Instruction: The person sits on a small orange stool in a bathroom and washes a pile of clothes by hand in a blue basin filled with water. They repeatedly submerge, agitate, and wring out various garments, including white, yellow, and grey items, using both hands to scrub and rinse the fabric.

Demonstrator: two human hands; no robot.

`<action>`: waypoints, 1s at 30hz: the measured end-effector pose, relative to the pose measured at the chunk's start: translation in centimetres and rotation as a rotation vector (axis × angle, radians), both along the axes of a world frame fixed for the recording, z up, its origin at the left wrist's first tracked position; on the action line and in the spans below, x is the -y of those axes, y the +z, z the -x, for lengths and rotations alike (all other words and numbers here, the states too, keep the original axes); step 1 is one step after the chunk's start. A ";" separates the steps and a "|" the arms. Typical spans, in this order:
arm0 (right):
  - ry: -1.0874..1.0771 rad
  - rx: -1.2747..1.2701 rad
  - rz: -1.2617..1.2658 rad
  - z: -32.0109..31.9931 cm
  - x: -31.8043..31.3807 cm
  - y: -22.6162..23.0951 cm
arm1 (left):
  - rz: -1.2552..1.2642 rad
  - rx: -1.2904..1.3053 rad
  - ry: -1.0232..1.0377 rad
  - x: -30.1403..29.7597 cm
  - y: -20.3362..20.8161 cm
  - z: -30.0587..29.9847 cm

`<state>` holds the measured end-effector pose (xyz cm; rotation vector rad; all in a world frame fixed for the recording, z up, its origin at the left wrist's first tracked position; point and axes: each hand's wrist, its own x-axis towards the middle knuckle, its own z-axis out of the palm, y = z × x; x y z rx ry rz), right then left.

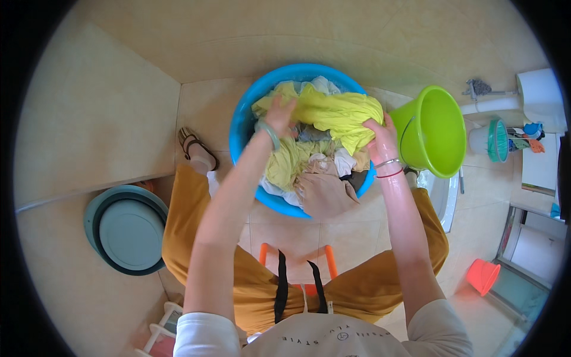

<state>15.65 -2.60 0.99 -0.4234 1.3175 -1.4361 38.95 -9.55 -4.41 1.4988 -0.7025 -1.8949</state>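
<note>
Left hand [279, 116] and right hand [380, 138] both clench the yellow garment [339, 113] over the blue wash basin [244, 122], green bucket [437, 128] alongside.

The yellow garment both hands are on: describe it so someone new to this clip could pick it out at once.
Start at the big blue basin on the tiled floor, heaped with wet laundry. On top of the heap, toward its far side, lies the yellow garment, gripped by the left hand and the right hand. It is the brightest yellow piece, above paler yellow, white and tan clothes.

Beige tiled floor [119, 107], daylit
</note>
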 end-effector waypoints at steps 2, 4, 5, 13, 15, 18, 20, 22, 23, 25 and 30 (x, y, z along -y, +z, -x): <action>-0.011 -0.016 0.047 -0.2 -0.3 -0.1 | -0.090 -0.049 0.022 -5.0 -2.3 2.1; -0.043 -0.046 0.096 -0.2 -0.4 -0.3 | -0.281 -0.427 0.082 -9.4 -2.1 4.7; -0.009 -0.104 0.104 -0.7 -0.7 0.0 | -0.417 -0.629 0.067 -10.8 -1.3 5.4; 0.531 -1.112 0.215 -2.6 -7.5 3.7 | -0.297 -1.145 0.258 -11.4 4.8 9.4; 0.561 -1.122 0.230 -0.8 -7.9 3.2 | -0.443 -1.193 0.302 -11.3 4.6 9.6; 0.446 -0.918 0.229 0.1 -8.1 1.7 | -0.461 -1.233 0.363 -10.6 3.5 10.4; 0.340 -0.762 0.213 -0.6 -8.6 0.8 | -0.461 -1.234 0.361 -10.4 3.6 10.9; 0.304 -0.616 0.237 -1.9 -8.7 -0.1 | -0.438 -1.218 0.311 -10.9 3.8 10.5; 0.378 -0.499 0.184 -1.7 -8.5 0.1 | -0.427 -1.205 0.289 -11.3 3.9 10.1; 0.518 -0.267 0.081 -0.2 -8.2 0.8 | -0.445 -1.203 0.243 -12.1 4.2 9.0; 0.800 -0.422 0.163 3.6 -8.5 -1.8 | -0.549 -1.283 0.276 -13.6 2.7 9.1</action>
